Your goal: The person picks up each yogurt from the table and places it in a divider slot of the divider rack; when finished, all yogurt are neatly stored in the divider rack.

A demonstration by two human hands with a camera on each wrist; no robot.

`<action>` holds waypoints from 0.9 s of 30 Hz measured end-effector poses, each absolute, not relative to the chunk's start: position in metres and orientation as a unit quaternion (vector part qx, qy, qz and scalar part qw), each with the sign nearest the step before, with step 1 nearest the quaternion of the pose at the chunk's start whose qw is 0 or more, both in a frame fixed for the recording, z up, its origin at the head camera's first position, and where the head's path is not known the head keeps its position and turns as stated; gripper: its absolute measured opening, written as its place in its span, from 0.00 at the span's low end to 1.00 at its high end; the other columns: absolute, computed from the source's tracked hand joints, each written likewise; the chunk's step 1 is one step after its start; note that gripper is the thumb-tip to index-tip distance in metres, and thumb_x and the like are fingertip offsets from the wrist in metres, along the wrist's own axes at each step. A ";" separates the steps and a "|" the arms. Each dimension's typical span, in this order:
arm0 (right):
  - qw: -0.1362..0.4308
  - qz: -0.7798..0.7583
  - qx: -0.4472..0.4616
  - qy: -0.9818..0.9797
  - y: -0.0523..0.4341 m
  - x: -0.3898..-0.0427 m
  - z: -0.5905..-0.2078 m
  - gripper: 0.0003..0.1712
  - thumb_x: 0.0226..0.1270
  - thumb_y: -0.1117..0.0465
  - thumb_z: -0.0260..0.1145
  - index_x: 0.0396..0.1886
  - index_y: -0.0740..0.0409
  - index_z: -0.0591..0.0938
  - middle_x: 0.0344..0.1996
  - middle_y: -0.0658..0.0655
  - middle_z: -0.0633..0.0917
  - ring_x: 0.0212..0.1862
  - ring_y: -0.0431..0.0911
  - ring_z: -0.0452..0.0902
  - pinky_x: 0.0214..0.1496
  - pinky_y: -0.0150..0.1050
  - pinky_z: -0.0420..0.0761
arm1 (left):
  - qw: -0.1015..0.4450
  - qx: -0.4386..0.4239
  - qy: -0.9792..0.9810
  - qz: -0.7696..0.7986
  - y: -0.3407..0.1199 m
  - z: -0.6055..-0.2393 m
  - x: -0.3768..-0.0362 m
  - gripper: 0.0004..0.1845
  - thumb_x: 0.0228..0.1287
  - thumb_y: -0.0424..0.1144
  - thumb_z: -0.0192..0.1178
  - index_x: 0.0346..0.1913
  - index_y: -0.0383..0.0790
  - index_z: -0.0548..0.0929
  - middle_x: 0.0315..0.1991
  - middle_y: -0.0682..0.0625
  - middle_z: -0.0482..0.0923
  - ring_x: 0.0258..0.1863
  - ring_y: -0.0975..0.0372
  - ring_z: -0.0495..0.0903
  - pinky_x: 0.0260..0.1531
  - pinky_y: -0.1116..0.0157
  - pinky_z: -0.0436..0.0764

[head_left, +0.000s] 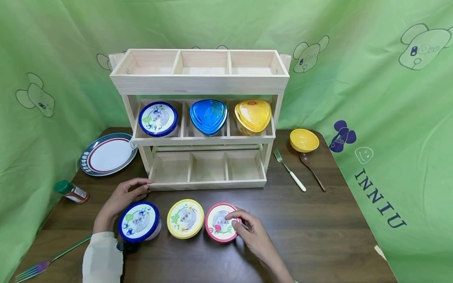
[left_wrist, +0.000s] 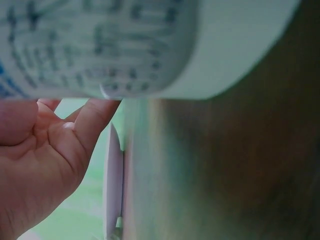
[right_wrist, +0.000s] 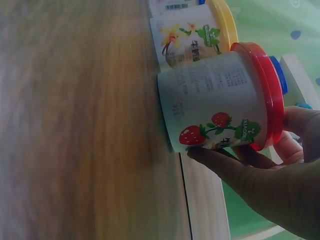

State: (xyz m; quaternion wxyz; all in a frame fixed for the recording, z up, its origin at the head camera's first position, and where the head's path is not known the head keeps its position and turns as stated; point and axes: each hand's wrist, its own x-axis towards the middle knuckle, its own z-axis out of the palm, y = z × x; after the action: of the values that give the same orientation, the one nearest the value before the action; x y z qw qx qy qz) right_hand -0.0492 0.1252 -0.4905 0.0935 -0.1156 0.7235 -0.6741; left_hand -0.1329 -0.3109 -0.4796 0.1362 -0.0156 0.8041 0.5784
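Note:
My left hand [head_left: 124, 196] reaches past a blue-lidded tub [head_left: 139, 222], its fingertips at the lower left front corner of a wooden three-tier rack [head_left: 209, 184]. In the left wrist view, a pale printed tub wall [left_wrist: 150, 50] hides part of the fingers. On the table, my right hand [head_left: 249, 232] is at the right side of a red-lidded tub [head_left: 221, 223], with fingertips over its lid. The right wrist view shows strawberries on this tub [right_wrist: 215, 100] and fingers [right_wrist: 220, 162] loosely along its side. Between the two tubs stands a yellow-lidded tub [head_left: 185, 219].
The middle tier holds a blue-lidded tub [head_left: 158, 119], a blue triangular-lidded container [head_left: 209, 117] and a yellow one [head_left: 253, 116]. To the left are a plate [head_left: 111, 153], a spice jar [head_left: 72, 191] and a fork [head_left: 44, 265]. Right: a yellow bowl [head_left: 304, 140], fork [head_left: 290, 171], wooden spoon [head_left: 312, 171].

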 end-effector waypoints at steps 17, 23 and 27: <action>-0.027 -0.682 0.003 0.731 0.197 -0.054 -0.484 0.13 0.85 0.67 0.61 0.56 0.72 0.86 0.54 0.53 0.88 0.57 0.39 0.82 0.58 0.28 0.82 | 0.143 -0.019 0.802 0.580 -0.310 -0.482 -0.135 0.20 0.87 0.37 0.55 0.71 0.27 0.78 0.67 0.33 0.77 0.55 0.69 0.84 0.59 0.63 0.87; -0.049 -0.678 0.039 0.732 0.216 -0.060 -0.476 0.18 0.87 0.64 0.59 0.66 0.71 0.82 0.56 0.47 0.86 0.58 0.37 0.79 0.58 0.26 0.80 | 0.140 -0.017 0.805 0.576 -0.315 -0.480 -0.133 0.21 0.87 0.38 0.55 0.71 0.27 0.77 0.67 0.33 0.76 0.55 0.70 0.84 0.58 0.64 0.87; -0.071 -0.702 0.062 0.706 0.228 -0.061 -0.469 0.18 0.87 0.65 0.59 0.66 0.71 0.82 0.51 0.49 0.85 0.49 0.39 0.78 0.49 0.27 0.83 | 0.143 -0.015 0.803 0.579 -0.313 -0.480 -0.135 0.21 0.87 0.37 0.56 0.71 0.26 0.77 0.66 0.33 0.77 0.54 0.71 0.84 0.58 0.64 0.87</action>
State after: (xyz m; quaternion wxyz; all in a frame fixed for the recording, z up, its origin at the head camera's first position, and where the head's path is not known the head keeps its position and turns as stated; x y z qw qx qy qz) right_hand -0.0612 0.2285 -0.4691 -0.0711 0.0617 0.7061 -0.7018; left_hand -0.1347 -0.3129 -0.4799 0.1429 -0.0152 0.8028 0.5786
